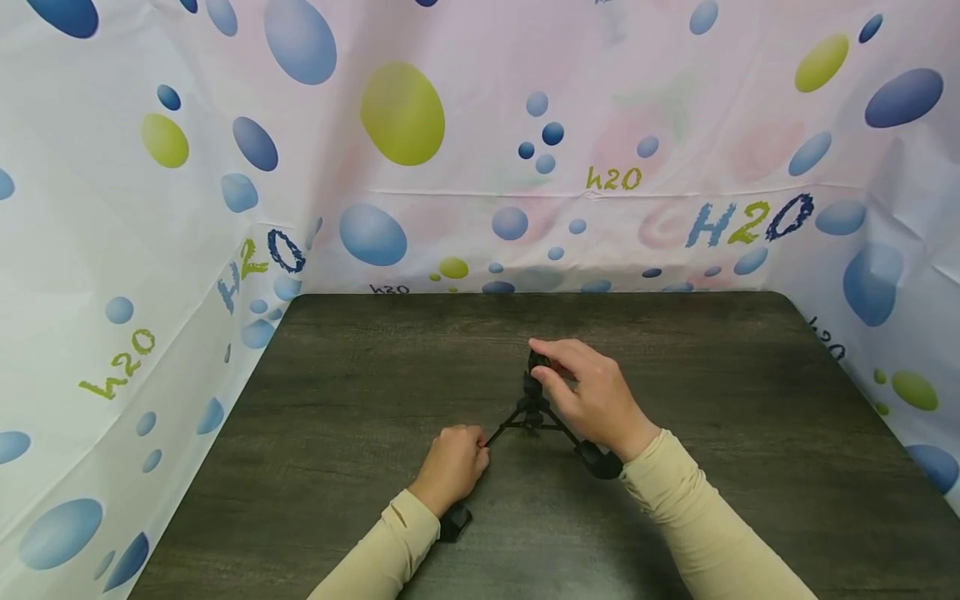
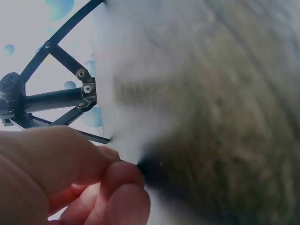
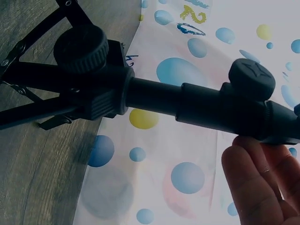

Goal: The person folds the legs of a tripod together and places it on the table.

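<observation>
Tripod (image 1: 533,407), short of the table's (image 1: 337,358) far edge, could tip if my left hand (image 1: 452,467), pinching one leg (image 1: 501,430), outpulls my right hand (image 1: 597,398), gripping its top (image 1: 536,361).

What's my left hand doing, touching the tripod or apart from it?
Touching: the left wrist view shows the left hand pinching the tripod by one leg.

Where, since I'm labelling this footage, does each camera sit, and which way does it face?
Head: on the person's head, facing forward and down at the black three-legged tripod and dark wood-grained table; left hand, right hand and cream sleeves show.
Left wrist: on that wrist, facing the tripod's legs; part of the left hand shows.
Right wrist: on that wrist, facing the tripod's column and the white bubble-printed backdrop; part of the right hand shows.
Shared: both wrist views show the tripod.
</observation>
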A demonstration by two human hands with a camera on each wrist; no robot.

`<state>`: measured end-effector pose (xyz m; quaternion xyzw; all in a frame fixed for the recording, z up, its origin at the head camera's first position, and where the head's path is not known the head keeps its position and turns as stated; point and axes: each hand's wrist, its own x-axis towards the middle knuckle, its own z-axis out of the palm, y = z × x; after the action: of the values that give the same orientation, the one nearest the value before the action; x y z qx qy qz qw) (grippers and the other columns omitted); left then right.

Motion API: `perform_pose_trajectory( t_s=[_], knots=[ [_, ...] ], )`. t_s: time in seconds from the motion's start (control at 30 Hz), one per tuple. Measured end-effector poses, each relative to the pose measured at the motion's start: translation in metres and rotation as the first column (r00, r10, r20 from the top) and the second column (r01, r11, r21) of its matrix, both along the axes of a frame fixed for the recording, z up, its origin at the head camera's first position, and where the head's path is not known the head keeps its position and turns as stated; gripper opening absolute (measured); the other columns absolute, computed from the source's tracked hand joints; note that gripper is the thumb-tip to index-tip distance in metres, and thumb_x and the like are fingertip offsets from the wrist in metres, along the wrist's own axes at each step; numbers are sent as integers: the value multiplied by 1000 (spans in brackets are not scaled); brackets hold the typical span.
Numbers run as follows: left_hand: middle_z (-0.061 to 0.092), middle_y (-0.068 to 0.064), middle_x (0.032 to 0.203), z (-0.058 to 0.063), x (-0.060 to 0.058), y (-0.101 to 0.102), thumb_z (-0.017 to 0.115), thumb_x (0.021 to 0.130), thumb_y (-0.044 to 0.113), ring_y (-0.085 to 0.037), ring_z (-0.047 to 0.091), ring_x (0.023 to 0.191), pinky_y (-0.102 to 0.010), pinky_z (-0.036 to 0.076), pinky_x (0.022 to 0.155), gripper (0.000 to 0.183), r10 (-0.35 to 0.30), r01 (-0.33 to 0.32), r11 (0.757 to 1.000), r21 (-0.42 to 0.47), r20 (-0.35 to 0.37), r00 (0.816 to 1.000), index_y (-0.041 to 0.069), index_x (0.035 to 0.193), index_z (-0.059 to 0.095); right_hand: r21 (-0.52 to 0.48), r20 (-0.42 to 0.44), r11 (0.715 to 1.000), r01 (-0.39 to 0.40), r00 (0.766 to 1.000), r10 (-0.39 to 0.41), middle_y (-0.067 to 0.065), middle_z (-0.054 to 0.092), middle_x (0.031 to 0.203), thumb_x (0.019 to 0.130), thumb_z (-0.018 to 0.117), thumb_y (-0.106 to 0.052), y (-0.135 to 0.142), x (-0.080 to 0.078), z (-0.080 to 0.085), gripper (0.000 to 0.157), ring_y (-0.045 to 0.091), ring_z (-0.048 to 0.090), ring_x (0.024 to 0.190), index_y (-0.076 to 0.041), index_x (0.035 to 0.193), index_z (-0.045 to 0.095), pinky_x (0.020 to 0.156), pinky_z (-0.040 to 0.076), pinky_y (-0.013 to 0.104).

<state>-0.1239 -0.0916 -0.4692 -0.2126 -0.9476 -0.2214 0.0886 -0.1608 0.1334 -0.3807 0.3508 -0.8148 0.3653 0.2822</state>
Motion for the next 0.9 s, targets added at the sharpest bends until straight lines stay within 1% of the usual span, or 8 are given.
perform_pose_trajectory(
  t_s=[0.13,0.2,0.27,0.43,0.67,0.9],
  knots=[
    [57,-2,68,-1,0,0,76,85,2,-15,56,58,-29,47,51,16,-6,6,1000,15,-3,1000,7,77,63,-7,-1,1000,-8,1000,8,12,69,107,100,64,-20,0,-1,-1,34,20,66,84,0,127,66,74,58,37],
    [55,-1,67,-1,-1,0,76,85,1,-14,54,57,-28,46,51,17,-6,6,1000,23,0,1000,7,76,62,-10,0,1000,-9,1000,9,12,69,107,101,63,-23,0,-1,-1,35,20,65,84,0,128,66,74,58,37],
    [54,0,67,-1,-1,0,75,84,1,-14,54,57,-28,45,51,18,-5,5,1000,31,7,1000,8,76,61,-11,2,1000,-8,1000,8,12,69,107,101,63,-21,0,0,-2,34,20,65,84,-1,128,66,74,58,36],
    [54,1,67,-1,-1,1,75,84,0,-13,52,57,-28,45,51,19,0,-1,999,40,28,1000,8,75,61,-14,8,1000,-6,1000,6,11,69,106,96,68,-12,-1,0,-3,34,20,65,84,-1,128,66,75,58,35],
    [53,1,66,-2,-1,1,74,83,-1,-12,51,57,-27,44,52,18,2,-4,998,56,26,1000,8,75,61,-11,4,1000,-4,1000,4,11,68,102,97,67,-14,0,0,-3,33,18,65,82,-1,128,66,73,58,35],
    [53,2,66,-2,-2,1,74,83,-2,-12,50,58,-28,44,53,19,8,-10,998,65,32,999,8,74,60,-9,5,1000,-1,1000,1,11,68,101,94,69,-9,0,0,-2,35,18,65,80,0,128,66,72,58,35]
  ],
)
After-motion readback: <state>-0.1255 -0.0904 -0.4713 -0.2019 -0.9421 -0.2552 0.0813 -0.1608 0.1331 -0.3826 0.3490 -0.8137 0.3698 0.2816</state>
